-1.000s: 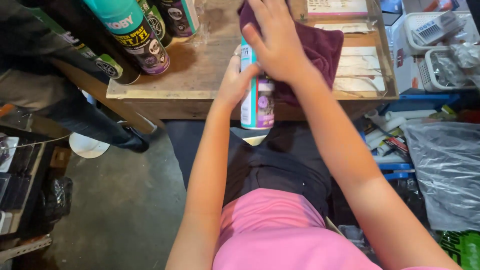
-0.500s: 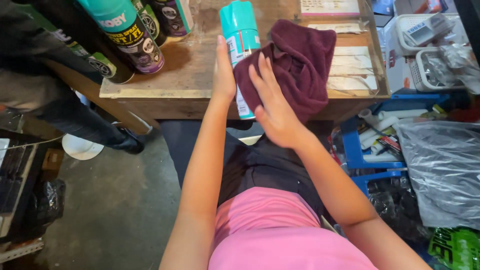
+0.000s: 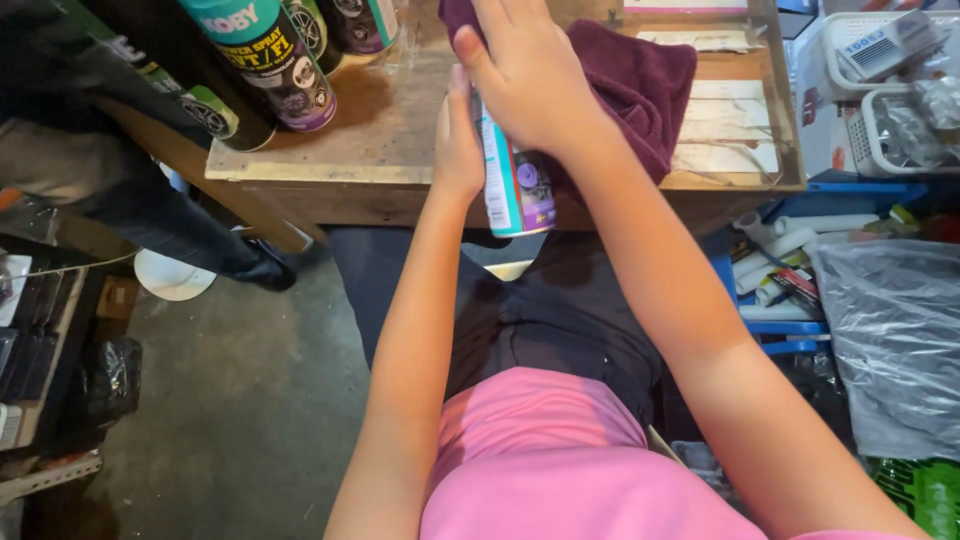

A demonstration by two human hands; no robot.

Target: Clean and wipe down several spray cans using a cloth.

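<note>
The left hand (image 3: 458,140) has its grip clenched around a teal spray can (image 3: 515,185), palm flat against the can's left side and fingers running up along it. The can stands roughly upright at the near edge of the wooden table (image 3: 400,150), its lower part hanging in front of the table's edge, its top hidden under the other hand. The right hand (image 3: 525,75) lies over the upper part of the can, fingers spread and pressing a dark purple cloth (image 3: 640,85) against it; whether this hand truly closes on the cloth or only presses it flat I cannot tell. The cloth bunches out to the right of the can and rests on the table top, touching pale strips of paper (image 3: 725,130) that lie under a wire frame at the table's right end.

At the far left of the table stands a cluster of other spray cans (image 3: 275,60), dark-bodied with teal caps, well apart from the held can. A white plastic basket (image 3: 880,60) sits to the right, beyond the table. Below it, blue crates (image 3: 790,260) hold white tubes and small odds and ends, and a grey plastic bag (image 3: 890,340) lies beside them. On the floor to the left, another person's dark trouser leg and shoe (image 3: 250,265) stand just beside a white round lid (image 3: 175,275). The person's own pink shirt (image 3: 560,460) fills the bottom of the view
</note>
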